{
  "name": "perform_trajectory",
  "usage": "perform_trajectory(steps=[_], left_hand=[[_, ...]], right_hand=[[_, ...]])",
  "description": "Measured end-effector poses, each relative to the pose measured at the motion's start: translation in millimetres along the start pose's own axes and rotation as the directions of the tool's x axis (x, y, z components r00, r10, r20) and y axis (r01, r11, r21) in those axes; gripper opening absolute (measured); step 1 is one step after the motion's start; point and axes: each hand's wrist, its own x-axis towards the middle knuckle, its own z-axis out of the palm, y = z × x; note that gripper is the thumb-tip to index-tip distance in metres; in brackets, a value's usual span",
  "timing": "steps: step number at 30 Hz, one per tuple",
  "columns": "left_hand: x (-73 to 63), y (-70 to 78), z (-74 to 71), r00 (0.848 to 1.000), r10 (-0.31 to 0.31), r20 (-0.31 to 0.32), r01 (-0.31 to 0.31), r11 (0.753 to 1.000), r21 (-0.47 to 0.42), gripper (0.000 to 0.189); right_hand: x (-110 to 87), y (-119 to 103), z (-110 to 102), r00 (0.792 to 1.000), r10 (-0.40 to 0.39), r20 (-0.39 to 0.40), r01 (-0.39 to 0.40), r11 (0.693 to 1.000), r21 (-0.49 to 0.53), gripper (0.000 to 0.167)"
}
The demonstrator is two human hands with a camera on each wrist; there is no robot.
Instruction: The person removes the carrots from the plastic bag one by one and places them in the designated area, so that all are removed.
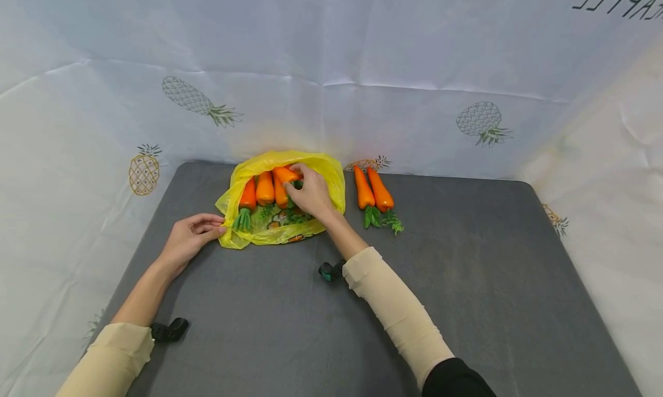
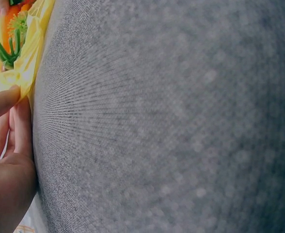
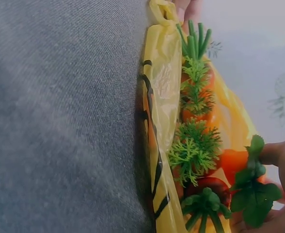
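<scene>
Carrots (image 1: 265, 189) lie in a yellow bag (image 1: 337, 181), its eight-o'clock corner pinched by the fingers (image 2: 22, 125) of the left hand (image 1: 186, 240), seemingly to steady it, while the right hand (image 1: 312, 195) grasps one carrot (image 1: 282, 174) inside, two more carrots (image 1: 364, 191) outside at three o'clock.

From high behind both grips, the head view faces forward and down; close, low wrist views look past the bare left hand (image 1: 190, 239) and bare right hand (image 1: 311, 194), sharing the crinkled yellow plastic bag (image 1: 334, 181).
</scene>
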Motion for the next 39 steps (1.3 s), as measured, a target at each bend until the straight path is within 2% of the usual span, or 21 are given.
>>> perform_trajectory(steps=[13,20,30,39], left_hand=[[1.0,0.1,0.5,1.0,-0.003,-0.01,0.003,1.0,-0.005,0.048],[0.3,-1.6,0.1,1.0,0.0,-0.012,0.0,1.0,0.012,0.047],[-0.4,-1.1,1.4,1.0,-0.008,-0.006,0.008,1.0,0.005,0.047],[-1.9,-0.1,2.4,1.0,0.002,-0.011,-0.002,1.0,-0.009,0.046]], right_hand=[[-23.2,-3,-17,0.998,-0.045,0.032,0.045,0.999,-0.01,0.044],[-37.1,-6,-34,0.998,-0.035,0.05,0.035,0.999,-0.007,0.043],[-58.7,-4,-70,0.998,-0.028,0.06,0.028,1.0,0.003,0.043],[-71.8,4,-106,1.0,-0.013,-0.007,0.013,1.0,-0.003,0.043]])
